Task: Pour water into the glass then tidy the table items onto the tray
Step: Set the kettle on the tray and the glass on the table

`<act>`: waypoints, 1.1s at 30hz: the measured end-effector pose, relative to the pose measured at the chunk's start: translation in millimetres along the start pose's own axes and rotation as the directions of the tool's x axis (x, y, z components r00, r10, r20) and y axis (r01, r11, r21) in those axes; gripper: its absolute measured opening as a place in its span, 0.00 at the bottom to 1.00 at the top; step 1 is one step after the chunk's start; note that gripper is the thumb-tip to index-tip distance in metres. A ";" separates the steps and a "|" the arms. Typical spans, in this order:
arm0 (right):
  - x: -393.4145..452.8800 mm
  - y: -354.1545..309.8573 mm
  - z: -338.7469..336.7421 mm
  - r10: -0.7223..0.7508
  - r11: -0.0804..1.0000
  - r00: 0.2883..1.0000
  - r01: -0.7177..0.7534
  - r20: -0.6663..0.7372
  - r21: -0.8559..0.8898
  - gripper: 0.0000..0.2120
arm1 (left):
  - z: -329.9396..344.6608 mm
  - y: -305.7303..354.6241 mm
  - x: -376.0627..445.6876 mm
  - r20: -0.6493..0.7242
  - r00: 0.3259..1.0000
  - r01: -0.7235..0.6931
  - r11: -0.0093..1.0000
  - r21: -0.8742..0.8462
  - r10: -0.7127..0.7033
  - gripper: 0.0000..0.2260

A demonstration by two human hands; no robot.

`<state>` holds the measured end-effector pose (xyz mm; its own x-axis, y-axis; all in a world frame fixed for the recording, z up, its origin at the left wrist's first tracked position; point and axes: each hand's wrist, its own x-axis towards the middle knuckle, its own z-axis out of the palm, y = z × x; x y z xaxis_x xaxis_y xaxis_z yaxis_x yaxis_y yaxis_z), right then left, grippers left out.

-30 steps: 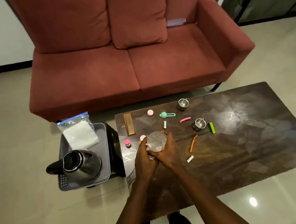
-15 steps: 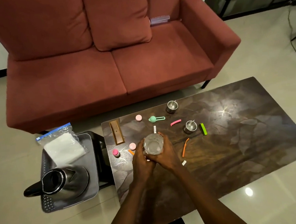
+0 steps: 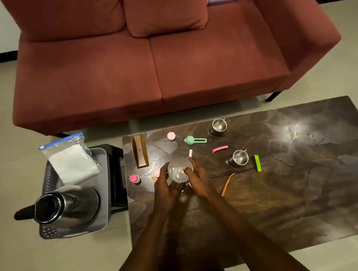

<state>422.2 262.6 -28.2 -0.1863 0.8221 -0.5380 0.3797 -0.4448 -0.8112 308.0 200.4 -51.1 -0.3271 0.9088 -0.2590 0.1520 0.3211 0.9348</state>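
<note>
Two hands (image 3: 184, 185) around glass (image 3: 179, 169)

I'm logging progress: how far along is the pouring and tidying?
Done: little that shows; whether the glass holds water is unclear. In hand: the left hand and right hand grip the glass. Left: two metal cups, clips and small bottles lie on the table; the tray holds only the kettle and a bag.

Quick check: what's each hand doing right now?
Left hand: gripping the glass.
Right hand: gripping the same glass from the other side.
</note>
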 end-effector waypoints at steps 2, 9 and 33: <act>17.0 1.9 1.6 0.038 0.999 0.999 -0.038 0.020 0.026 0.21 | 3.7 -4.6 12.5 -0.007 1.000 -0.001 1.000 -0.020 0.001 0.28; 77.3 10.3 14.6 0.115 0.983 0.993 -0.110 -0.029 0.148 0.18 | 9.4 -28.0 63.9 -0.006 1.000 -0.015 1.000 0.022 0.015 0.23; 166.5 10.7 50.9 0.161 0.981 0.987 -0.161 0.010 0.104 0.16 | -3.5 -73.5 154.0 0.030 1.000 -0.002 0.996 0.091 -0.001 0.31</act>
<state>349.1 376.7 -138.1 -0.1321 0.7362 -0.6638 0.3088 -0.6058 -0.7333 243.2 315.8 -158.8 -0.2993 0.9160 -0.2672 0.2369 0.3426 0.9091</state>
